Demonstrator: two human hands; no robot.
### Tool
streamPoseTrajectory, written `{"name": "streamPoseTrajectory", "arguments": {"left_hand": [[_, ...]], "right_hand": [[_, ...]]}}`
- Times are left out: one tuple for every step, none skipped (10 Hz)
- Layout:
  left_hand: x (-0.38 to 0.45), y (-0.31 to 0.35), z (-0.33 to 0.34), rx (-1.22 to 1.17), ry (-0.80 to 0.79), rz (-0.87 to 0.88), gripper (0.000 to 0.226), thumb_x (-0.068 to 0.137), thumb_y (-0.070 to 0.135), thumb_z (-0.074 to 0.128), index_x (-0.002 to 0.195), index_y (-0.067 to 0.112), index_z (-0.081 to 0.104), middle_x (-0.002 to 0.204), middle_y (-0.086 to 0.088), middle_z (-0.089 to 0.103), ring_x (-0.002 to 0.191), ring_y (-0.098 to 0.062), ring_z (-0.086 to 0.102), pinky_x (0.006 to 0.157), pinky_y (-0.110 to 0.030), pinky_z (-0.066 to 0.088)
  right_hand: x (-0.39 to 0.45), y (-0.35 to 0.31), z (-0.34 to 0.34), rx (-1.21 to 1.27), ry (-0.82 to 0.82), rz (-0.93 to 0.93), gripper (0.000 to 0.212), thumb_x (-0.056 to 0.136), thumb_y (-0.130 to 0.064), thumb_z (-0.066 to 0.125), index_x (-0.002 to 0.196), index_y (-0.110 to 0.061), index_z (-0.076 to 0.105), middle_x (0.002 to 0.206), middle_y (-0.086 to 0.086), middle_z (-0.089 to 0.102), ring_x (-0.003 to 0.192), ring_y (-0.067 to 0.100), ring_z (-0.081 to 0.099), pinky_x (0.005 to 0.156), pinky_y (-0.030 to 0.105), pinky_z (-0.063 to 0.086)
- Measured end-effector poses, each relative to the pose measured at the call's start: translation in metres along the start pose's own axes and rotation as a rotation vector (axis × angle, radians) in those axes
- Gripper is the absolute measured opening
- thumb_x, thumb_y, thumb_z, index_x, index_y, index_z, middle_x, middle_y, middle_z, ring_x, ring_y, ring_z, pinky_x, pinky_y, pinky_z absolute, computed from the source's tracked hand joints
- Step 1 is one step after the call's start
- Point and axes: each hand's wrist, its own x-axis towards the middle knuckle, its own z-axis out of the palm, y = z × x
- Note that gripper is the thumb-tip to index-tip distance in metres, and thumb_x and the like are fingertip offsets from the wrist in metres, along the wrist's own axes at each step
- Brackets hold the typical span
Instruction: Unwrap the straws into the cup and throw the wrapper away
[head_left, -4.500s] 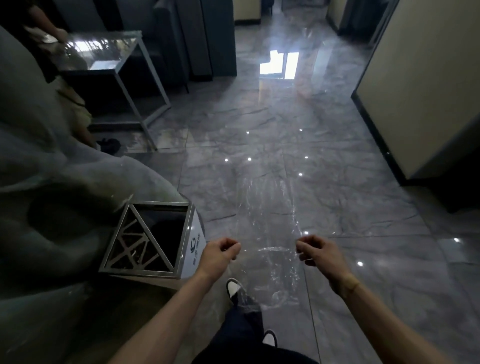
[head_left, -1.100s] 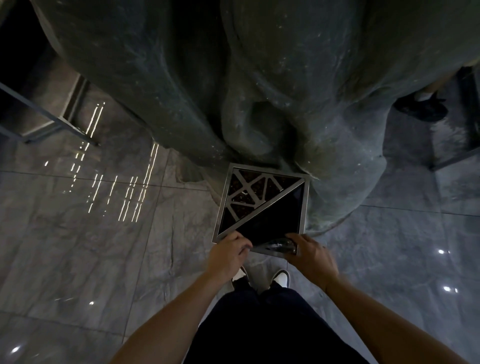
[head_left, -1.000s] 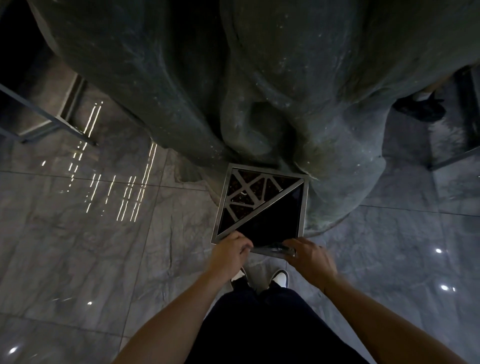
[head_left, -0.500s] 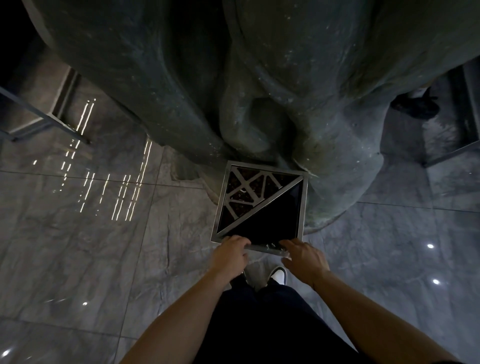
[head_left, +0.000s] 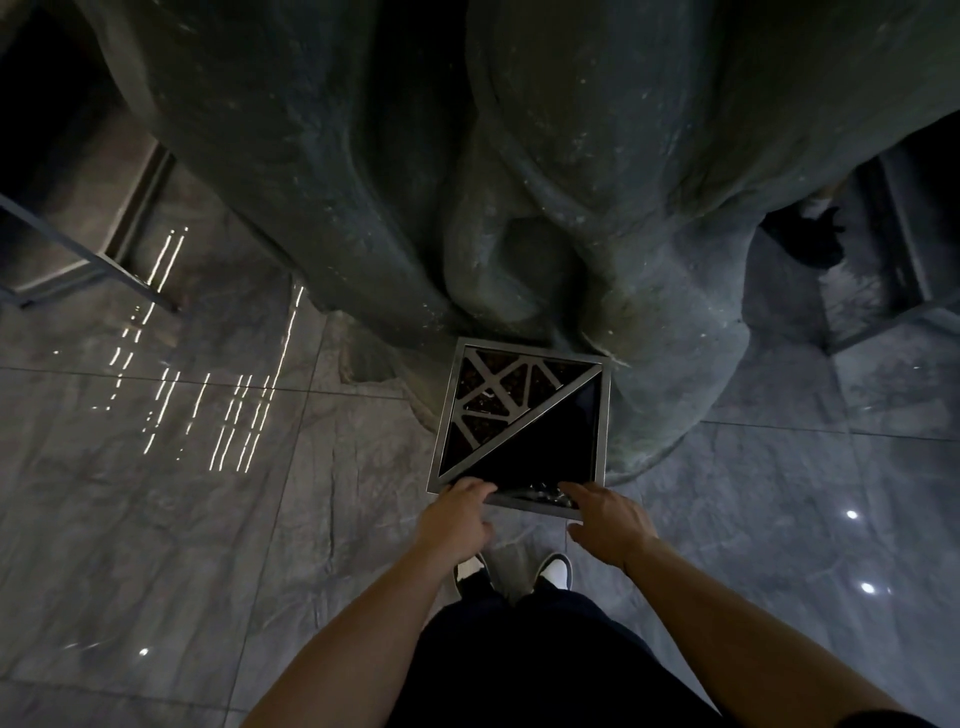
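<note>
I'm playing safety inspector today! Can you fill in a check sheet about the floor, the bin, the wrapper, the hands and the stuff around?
Surface: glossy grey tiled floor, with light reflections.
Job's things: square metal bin, one half grated, the other half an open dark triangle; clear crinkly wrapper lying on the near rim, between the hands. No cup or straws in view.
Clutter: nothing seen.
Hands: left hand and right hand at the near rim; right fingers look spread; grip on the wrapper cannot be told.
Cables: nothing seen.
Surroundings: large dark sculpted rock behind the bin; metal table frames at both sides.
</note>
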Motion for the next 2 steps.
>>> {"name": "streamPoseTrajectory", "arguments": {"left_hand": [[-0.0008,-0.0026,-0.0028,-0.024,0.006,0.005,0.058,0.084,0.025,0.058,0.14,0.029,0.042,0.148,0.005,0.039,0.131,-0.02,0.044,0.102,-0.04,0.045],[-0.0007,-0.0023,-0.009,-0.051,0.023,0.004,0.057,0.085,0.024,0.059,0.14,0.028,0.043,0.148,0.003,0.041,0.131,-0.021,0.045,0.103,-0.039,0.044]], "right_hand": [[-0.0027,-0.0022,-0.0006,0.001,-0.013,0.001,0.063,0.089,-0.029,0.055,0.146,-0.031,0.03,0.142,0.002,0.051,0.12,0.022,0.057,0.094,0.036,0.051],[-0.0036,-0.0057,-0.0047,-0.008,-0.017,0.002,0.061,0.089,-0.031,0.054,0.146,-0.03,0.032,0.143,0.002,0.051,0.122,0.023,0.057,0.096,0.038,0.05]]}}
